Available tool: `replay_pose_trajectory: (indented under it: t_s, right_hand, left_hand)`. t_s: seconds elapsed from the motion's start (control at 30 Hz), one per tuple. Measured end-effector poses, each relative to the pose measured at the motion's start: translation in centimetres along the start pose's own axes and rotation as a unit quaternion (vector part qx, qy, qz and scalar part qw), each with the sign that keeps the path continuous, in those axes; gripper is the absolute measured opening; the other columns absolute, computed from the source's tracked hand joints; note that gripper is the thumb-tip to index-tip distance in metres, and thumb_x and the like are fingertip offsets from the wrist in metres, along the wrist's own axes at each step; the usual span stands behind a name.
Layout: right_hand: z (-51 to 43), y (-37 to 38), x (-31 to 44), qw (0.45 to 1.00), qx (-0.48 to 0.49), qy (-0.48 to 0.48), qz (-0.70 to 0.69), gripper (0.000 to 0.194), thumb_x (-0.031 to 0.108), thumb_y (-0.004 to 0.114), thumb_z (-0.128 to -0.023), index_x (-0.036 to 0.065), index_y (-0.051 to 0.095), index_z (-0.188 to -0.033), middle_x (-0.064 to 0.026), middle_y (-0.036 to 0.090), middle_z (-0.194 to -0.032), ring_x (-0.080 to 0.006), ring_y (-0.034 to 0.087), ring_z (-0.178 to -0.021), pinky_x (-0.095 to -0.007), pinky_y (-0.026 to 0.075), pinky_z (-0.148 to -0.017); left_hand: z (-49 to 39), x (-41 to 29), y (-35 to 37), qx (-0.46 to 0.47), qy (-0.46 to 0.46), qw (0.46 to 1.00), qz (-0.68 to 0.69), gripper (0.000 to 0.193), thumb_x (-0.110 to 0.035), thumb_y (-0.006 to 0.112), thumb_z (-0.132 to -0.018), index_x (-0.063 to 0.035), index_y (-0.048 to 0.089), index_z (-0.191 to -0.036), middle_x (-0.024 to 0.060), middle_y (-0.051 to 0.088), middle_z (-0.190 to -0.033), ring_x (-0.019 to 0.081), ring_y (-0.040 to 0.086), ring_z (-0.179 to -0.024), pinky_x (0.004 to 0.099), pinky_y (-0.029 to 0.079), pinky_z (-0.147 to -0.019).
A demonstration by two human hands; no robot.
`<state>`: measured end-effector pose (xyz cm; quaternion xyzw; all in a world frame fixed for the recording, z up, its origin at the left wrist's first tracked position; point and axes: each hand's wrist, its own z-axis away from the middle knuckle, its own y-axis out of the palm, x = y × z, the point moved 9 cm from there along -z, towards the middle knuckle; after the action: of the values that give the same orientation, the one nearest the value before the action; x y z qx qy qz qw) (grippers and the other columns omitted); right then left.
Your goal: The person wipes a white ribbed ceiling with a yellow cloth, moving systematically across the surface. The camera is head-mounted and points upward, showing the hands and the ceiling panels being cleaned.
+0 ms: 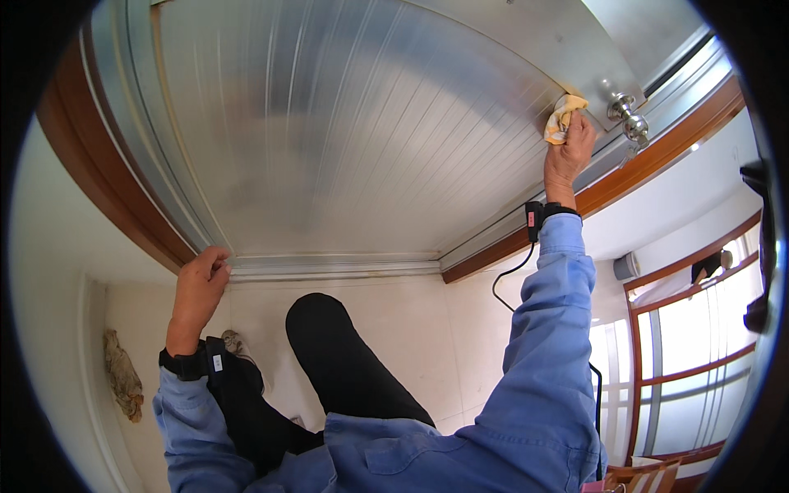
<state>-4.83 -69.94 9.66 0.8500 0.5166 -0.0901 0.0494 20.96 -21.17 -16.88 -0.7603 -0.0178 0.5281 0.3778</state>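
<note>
My right hand (572, 148) grips a crumpled yellow and white cloth (560, 123). The cloth rests against the ribbed metal door panel (345, 142), close to its right edge. Just right of that hand is a round metal door knob (633, 125) with keys (630, 151) hanging from it. Low on the left side, my left hand (200, 280) is by the bottom of the brown door frame (117, 166), its fingers curled in and nothing visible in them. Whether it touches the frame is unclear.
A metal threshold (339, 268) runs along the door's foot, above pale floor tiles (394, 320). A dirty rag (123, 376) lies on the floor by the left wall. Brown-framed glass panels (696, 345) stand at the right. A cable (498, 288) hangs from my right wrist strap.
</note>
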Motion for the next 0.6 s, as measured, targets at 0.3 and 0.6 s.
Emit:
replay_pose_trajectory:
  t_s: [0.3,0.6]
  right_hand:
    - [3.8,0.2,-11.9,0.978,0.043,0.149,0.137,0.036,0.0,0.068,-0.079,0.007,0.067,-0.115,-0.0141,0.062,-0.099,-0.0341,0.061,-0.095,-0.041,0.05,-0.079]
    - [17.9,2.2,-7.6,0.962,0.076,0.222,0.137,0.032,-0.005,0.06,-0.079,-0.004,0.058,-0.112,-0.0223,0.055,-0.103,-0.0407,0.054,-0.098,-0.0475,0.045,-0.085]
  left_hand:
    - [-1.0,-0.9,-0.1,-0.013,0.043,0.999,0.0,0.019,-0.006,0.061,-0.088,0.0012,0.061,-0.106,0.0113,0.063,-0.077,0.0195,0.06,-0.064,0.0307,0.049,-0.062]
    - [-0.9,-1.2,1.0,0.01,-0.008,1.0,-0.005,0.02,-0.004,0.06,-0.089,0.0001,0.061,-0.109,0.0065,0.062,-0.08,0.0136,0.058,-0.073,0.0276,0.048,-0.069]
